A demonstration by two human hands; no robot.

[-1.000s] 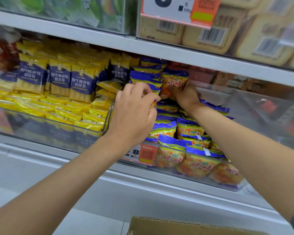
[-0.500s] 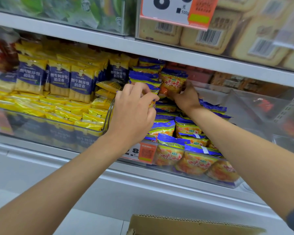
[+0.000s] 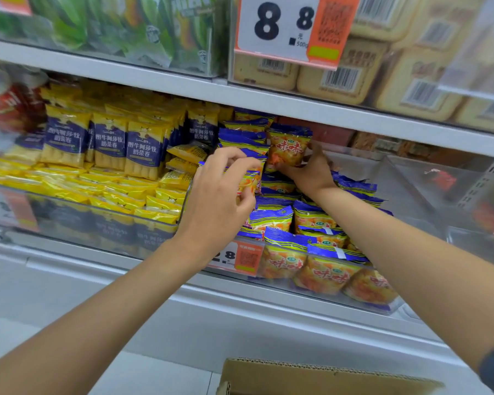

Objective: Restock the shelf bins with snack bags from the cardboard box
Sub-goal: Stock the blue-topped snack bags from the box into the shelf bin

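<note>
Left fingers have spread a little since half a second back, so the small snack bag (image 3: 250, 181) now shows between thumb and index. Right hand has barely shifted.

Nearest me is the cardboard box (image 3: 311, 376) at the bottom edge. Only its top flap is in view, so I cannot tell how many bags are left inside.

Next, my left hand (image 3: 220, 195) pinches that small snack bag over the snack bin (image 3: 394, 305), not yet set down. The bin front carries an orange price label (image 3: 241, 256). Behind the clear wall, blue-and-orange snack bags (image 3: 322, 273) lie stacked several rows deep, with left and centre well filled. No bags show at the bin's right side, so I judge there is room for more.

Further in, my right hand (image 3: 308, 172) grips the bottom of an upright orange bag (image 3: 288, 146), standing it against the back rows. The neighbouring bin on the left holds yellow roll packs (image 3: 143, 146), packed tight. Above is a shelf with a big 8.8 price tag (image 3: 285, 24).

My call: the restock is partly done, with two bags in hand to place and the right side to fill.
</note>
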